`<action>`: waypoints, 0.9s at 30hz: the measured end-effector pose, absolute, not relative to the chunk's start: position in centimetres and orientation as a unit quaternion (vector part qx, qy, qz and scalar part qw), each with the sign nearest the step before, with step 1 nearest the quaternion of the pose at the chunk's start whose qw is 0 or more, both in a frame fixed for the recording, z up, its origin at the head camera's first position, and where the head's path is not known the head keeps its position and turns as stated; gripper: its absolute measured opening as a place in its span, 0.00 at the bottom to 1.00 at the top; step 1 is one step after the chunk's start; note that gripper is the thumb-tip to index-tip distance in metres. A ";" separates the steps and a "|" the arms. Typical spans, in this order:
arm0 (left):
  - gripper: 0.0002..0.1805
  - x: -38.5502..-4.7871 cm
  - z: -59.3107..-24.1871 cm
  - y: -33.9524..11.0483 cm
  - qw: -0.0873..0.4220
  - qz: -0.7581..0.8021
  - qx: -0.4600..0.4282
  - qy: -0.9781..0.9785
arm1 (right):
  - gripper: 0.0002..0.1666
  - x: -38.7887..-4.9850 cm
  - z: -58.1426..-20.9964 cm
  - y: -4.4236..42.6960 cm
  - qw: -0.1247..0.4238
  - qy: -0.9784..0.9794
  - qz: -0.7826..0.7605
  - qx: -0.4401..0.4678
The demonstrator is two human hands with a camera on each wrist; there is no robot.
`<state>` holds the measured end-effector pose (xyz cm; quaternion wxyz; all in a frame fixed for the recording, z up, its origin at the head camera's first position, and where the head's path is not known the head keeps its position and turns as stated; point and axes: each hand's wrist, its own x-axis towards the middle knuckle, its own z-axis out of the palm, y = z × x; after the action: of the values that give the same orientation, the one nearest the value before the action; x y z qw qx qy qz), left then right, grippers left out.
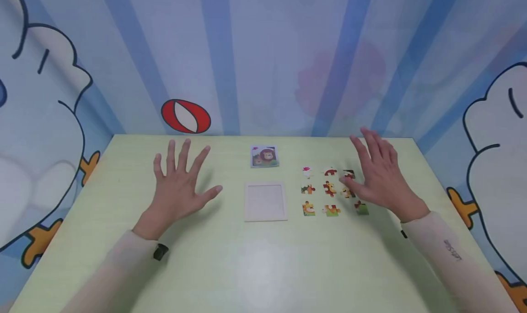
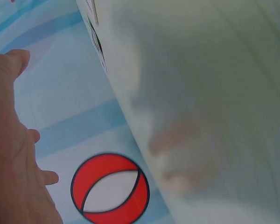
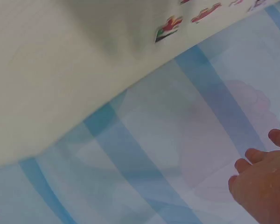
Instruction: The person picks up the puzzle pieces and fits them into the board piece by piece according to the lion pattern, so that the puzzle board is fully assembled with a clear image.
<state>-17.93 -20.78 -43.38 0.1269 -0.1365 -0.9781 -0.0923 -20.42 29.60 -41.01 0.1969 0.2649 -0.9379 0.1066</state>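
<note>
- Over the left half of the table (image 1: 263, 267), toward the back edge: left hand (image 1: 177, 196), fingers and thumb spread wide, with hold of nothing.
- Over the right half, toward the back right corner: right hand (image 1: 380, 180), loosely spread, thumb out from the fingers, likewise with nothing in its grip.
- Just beside the right thumb: nine puzzle pieces (image 1: 329, 188), apart from one another in loose rows of three. Cannot tell for certain about contact with the thumb; probably none, given the raised look of the hand.
- For good handling, best to pinch one piece at a time by its edges, between right thumb and forefinger, without bending the tabs.
- Wise to lift straight up, so as not to brush the neighbouring pieces.
- If fitting pieces together, better to match tabs to sockets first, then press lightly, steadying with the left hand.
- Left of the pieces, well in from every table edge: square tray (image 1: 265, 203), lying flat, with a rim around a shallow recess and only a plain floor showing inside.
- Between tray and back edge: lion picture (image 1: 264, 156), likely useful for matching colours.
</note>
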 end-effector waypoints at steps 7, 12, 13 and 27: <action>0.56 -17.8 -44.8 -17.0 0.068 -0.176 -0.160 -0.969 | 0.49 -21.7 -41.9 28.0 0.150 -0.928 0.226 0.257; 0.56 -17.6 -45.6 -15.2 0.031 -0.212 -0.165 -0.963 | 0.39 -22.3 -42.2 26.8 0.066 -0.934 0.288 0.201; 0.57 -17.6 -45.7 -15.0 0.024 -0.221 -0.166 -0.961 | 0.37 -22.4 -42.3 26.6 0.053 -0.934 0.297 0.192; 0.58 -17.7 -46.4 -14.3 -0.106 -0.278 -0.201 -0.933 | 0.22 -24.8 -44.2 23.7 -0.046 -0.923 0.353 0.143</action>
<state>-17.66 -14.27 -46.44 -0.1060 -0.2007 -0.9334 -0.2780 -24.85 23.70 -44.20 -0.0458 0.1428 -0.9234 0.3534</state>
